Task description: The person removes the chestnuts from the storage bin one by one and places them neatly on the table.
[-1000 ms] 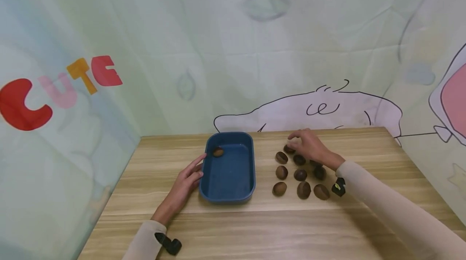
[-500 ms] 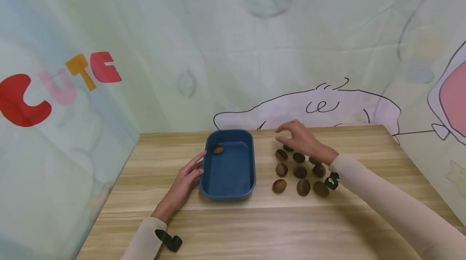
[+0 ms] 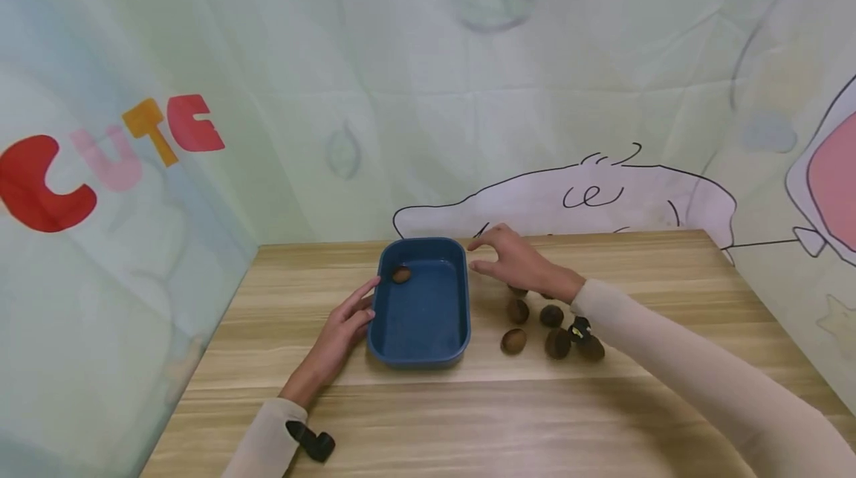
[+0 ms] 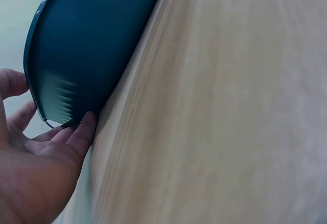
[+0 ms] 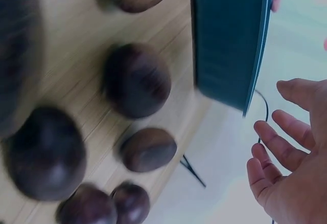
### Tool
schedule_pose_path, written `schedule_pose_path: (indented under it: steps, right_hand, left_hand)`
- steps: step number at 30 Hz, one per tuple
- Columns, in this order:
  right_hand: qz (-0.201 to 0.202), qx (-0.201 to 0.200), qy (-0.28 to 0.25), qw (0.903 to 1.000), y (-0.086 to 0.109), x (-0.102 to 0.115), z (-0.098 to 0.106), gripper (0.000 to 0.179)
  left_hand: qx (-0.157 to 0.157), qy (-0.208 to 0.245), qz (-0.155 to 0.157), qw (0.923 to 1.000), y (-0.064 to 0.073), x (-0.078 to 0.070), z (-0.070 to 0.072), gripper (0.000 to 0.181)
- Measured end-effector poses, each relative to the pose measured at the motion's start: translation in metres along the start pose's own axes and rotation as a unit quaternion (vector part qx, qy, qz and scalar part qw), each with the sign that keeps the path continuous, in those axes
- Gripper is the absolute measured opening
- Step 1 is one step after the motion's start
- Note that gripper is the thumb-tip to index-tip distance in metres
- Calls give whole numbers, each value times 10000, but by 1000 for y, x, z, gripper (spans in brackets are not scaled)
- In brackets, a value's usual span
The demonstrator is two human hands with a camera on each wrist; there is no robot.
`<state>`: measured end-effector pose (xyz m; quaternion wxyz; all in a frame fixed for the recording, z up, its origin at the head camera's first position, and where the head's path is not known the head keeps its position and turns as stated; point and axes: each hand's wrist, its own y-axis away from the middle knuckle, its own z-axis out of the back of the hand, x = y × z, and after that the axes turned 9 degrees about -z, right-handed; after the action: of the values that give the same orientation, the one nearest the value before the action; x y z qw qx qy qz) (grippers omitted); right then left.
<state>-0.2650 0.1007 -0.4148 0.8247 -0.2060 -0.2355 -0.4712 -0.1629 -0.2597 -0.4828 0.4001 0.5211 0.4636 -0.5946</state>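
A deep blue rectangular tray [image 3: 428, 325] stands on the wooden table, with one brown chestnut [image 3: 401, 274] lying near its far left corner. My left hand [image 3: 336, 338] rests against the tray's left side, fingers extended along the wall and rim. In the left wrist view, its fingertips [image 4: 88, 124] touch low on the tray's outside wall. At the far right corner of the tray hovers my right hand [image 3: 518, 262], thumb and forefinger spread apart. The right wrist view shows nothing between those fingers [image 5: 276, 139].
Several more chestnuts [image 3: 513, 341] lie in loose rows on the table [image 3: 428, 426], right of the tray. My right hand and forearm hide some of them. A printed curtain [image 3: 301, 128] hangs behind the table's far edge.
My right hand has moved left, from over the far chestnuts to the tray's far right corner, its thumb and fingers spreading apart. My left hand stays at the tray.
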Motion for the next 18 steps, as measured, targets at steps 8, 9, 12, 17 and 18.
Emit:
schedule_pose_path:
  steps: [8, 9, 12, 17, 18]
  right_hand:
    - [288, 329, 76, 9990, -15, 16, -22, 37]
    - [374, 356, 90, 9986, -17, 18, -25, 38]
    - [731, 402, 128, 9964, -28, 14, -39, 39]
    - [1049, 522, 363, 9925, -42, 22, -53, 41]
    - [1054, 575, 421, 9919, -45, 24, -56, 41]
  left_hand:
    - [20, 28, 0, 10000, 0, 1, 1, 62]
    - [15, 28, -3, 10000, 0, 1, 1, 62]
    - [26, 37, -14, 10000, -1, 0, 1, 62]
    - [40, 46, -29, 10000, -1, 0, 2, 63]
    - [37, 44, -22, 10000, -1, 0, 3, 63]
